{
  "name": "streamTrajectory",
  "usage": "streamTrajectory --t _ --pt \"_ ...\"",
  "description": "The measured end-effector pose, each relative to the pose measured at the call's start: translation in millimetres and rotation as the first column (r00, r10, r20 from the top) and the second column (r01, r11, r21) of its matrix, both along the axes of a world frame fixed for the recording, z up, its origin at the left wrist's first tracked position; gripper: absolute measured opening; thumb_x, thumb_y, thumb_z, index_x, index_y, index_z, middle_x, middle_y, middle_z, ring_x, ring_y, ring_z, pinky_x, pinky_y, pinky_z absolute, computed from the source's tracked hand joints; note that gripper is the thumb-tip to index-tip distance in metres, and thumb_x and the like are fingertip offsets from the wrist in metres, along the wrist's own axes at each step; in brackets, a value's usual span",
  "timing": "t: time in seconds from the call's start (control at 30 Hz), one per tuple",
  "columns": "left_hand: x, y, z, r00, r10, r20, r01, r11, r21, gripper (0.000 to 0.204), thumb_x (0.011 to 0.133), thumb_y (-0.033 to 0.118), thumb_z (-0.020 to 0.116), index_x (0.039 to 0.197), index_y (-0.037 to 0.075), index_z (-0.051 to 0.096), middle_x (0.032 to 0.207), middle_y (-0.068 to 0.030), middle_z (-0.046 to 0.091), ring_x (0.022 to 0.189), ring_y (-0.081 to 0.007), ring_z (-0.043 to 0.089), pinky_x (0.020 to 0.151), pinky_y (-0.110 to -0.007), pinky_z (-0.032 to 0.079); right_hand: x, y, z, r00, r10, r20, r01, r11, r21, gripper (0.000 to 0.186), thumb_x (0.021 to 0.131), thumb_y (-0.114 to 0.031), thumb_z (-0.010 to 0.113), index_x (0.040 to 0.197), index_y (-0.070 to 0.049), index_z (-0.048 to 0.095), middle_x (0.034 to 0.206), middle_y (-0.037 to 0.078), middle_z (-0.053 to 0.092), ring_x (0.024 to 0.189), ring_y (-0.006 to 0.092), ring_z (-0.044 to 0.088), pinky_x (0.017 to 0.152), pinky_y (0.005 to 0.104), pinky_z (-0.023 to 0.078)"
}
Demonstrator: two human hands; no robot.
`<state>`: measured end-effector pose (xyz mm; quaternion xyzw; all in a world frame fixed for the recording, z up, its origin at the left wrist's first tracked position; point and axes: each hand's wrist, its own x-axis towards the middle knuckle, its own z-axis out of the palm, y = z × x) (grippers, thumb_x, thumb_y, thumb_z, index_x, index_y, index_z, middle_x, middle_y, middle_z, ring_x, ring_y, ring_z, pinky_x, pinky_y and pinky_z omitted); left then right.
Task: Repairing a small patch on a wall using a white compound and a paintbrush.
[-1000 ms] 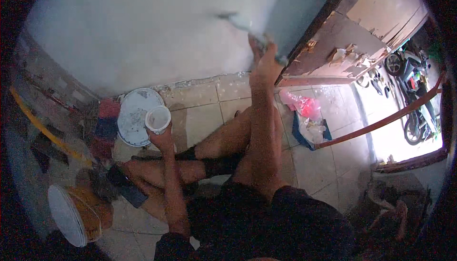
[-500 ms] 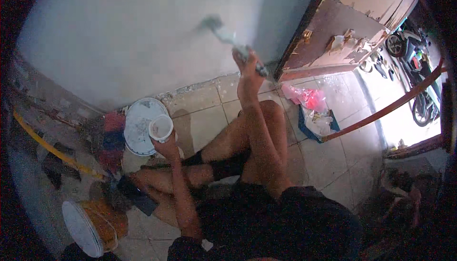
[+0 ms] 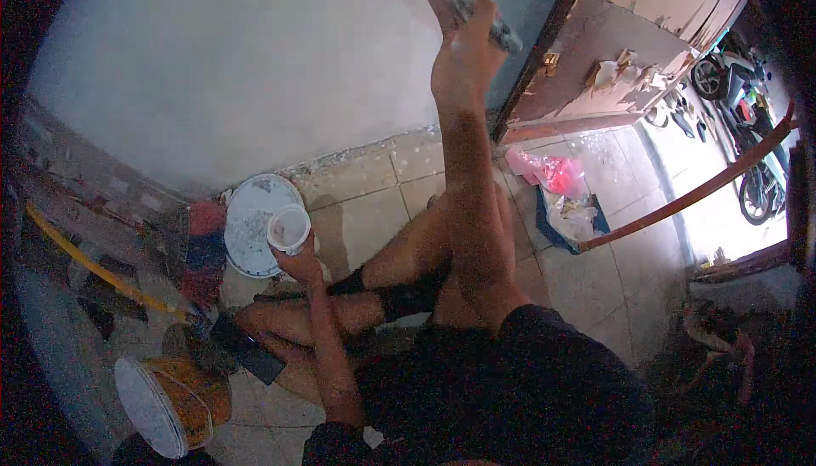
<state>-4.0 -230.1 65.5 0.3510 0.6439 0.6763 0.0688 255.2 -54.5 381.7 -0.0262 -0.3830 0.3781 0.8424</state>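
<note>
My right hand (image 3: 463, 19) is raised high beside the pale wall (image 3: 280, 58). Its fingers close round the paint-smeared handle of a paint roller (image 3: 493, 25); the roller's head lies beyond the top of the picture. Low at the left, my left hand (image 3: 297, 262) grips a small white plastic tub (image 3: 289, 228) from its near right side. The tub's mouth faces up, with a whitish coating inside. Directly behind it is a large round white lid or bucket top (image 3: 248, 249), spotted with grey.
A yellow bucket (image 3: 200, 398) lies tilted at lower left, near a dark phone-like slab (image 3: 255, 351). Red and blue cloth (image 3: 204, 249) is by the lid. Right of my legs sits a blue box (image 3: 552, 232) with pink plastic (image 3: 561, 177). A peeling door (image 3: 578, 66) stands open; motorbikes (image 3: 752, 126) are outside.
My right hand has moved up and slightly right with the roller, whose head has left the picture. My left hand and the tub have hardly moved.
</note>
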Motion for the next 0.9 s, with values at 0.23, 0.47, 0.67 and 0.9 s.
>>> streamTrajectory --t 0.23,0.47,0.67,0.9 --pt "13.0 3.0 12.7 0.998 -0.034 0.053 0.036 0.998 -0.044 0.073 0.065 0.01 0.088 0.128 -0.002 0.052 0.128 -0.0175 0.059 0.118 -0.0303 0.057 0.101 -0.043 0.045 -14.2 -30.5 -152.6 0.999 -0.026 -0.018 0.018 0.938 -0.345 0.042 0.1 -0.024 0.054 0.126 0.009 0.045 0.134 0.021 0.047 0.116 0.0371 0.057 0.102 0.0489 0.051" --pt "9.7 0.6 5.5 0.999 0.007 -0.047 -0.009 0.998 -0.057 0.074 0.065 0.009 0.088 0.129 -0.002 0.053 0.126 -0.0172 0.059 0.116 -0.0304 0.058 0.101 -0.043 0.045 -20.7 -43.8 -110.4 1.0 0.015 -0.02 -0.024 0.836 -0.548 0.039 0.099 -0.019 0.056 0.122 0.012 0.048 0.127 0.024 0.051 0.113 0.0361 0.059 0.1 0.0459 0.054" --pt "5.2 4.0 1.1 1.0 -0.019 0.008 0.019 0.999 0.036 0.075 0.063 0.008 0.089 0.128 -0.003 0.053 0.126 -0.0173 0.059 0.115 -0.0302 0.058 0.101 -0.043 0.045 -10.2 -22.0 18.2 0.999 0.009 -0.034 -0.01 0.999 -0.035 0.045 0.102 -0.027 0.05 0.126 0.01 0.047 0.126 0.024 0.054 0.115 0.0361 0.058 0.103 0.0455 0.05" --pt "22.9 5.5 19.1 0.989 -0.068 0.134 0.059 0.996 0.065 0.073 0.064 0.007 0.088 0.128 -0.004 0.054 0.125 -0.0165 0.06 0.116 -0.0285 0.057 0.103 -0.041 0.043 -14.8 -10.8 -58.7 1.0 -0.005 0.007 0.006 0.973 -0.232 0.045 0.101 -0.026 0.052 0.128 0.011 0.046 0.123 0.024 0.056 0.111 0.0361 0.061 0.099 0.0456 0.052"
